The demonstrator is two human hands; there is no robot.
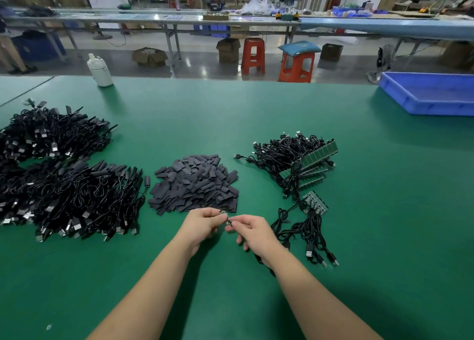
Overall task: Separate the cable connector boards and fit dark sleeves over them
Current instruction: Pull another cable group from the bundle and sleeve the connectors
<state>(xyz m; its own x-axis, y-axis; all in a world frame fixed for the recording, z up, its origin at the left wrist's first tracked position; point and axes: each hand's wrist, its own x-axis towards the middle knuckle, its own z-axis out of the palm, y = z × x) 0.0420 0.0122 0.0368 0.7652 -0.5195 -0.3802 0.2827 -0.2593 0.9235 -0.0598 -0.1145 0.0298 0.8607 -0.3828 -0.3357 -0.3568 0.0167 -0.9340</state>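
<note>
My left hand (205, 223) and my right hand (250, 228) meet just in front of a heap of dark sleeves (196, 183). Between their fingertips they pinch a small green connector board (226, 216); its black cable runs back under my right wrist. To the right lies a short strip of joined boards with cables (314, 202). Behind it sits a bundle of cables with long green board strips (305, 160). Whether a sleeve is in either hand, I cannot tell.
Two big heaps of black cables with sleeved ends (66, 198) fill the left of the green table (230, 114). A blue tray (431, 94) stands far right, a white bottle (100, 70) at the far edge.
</note>
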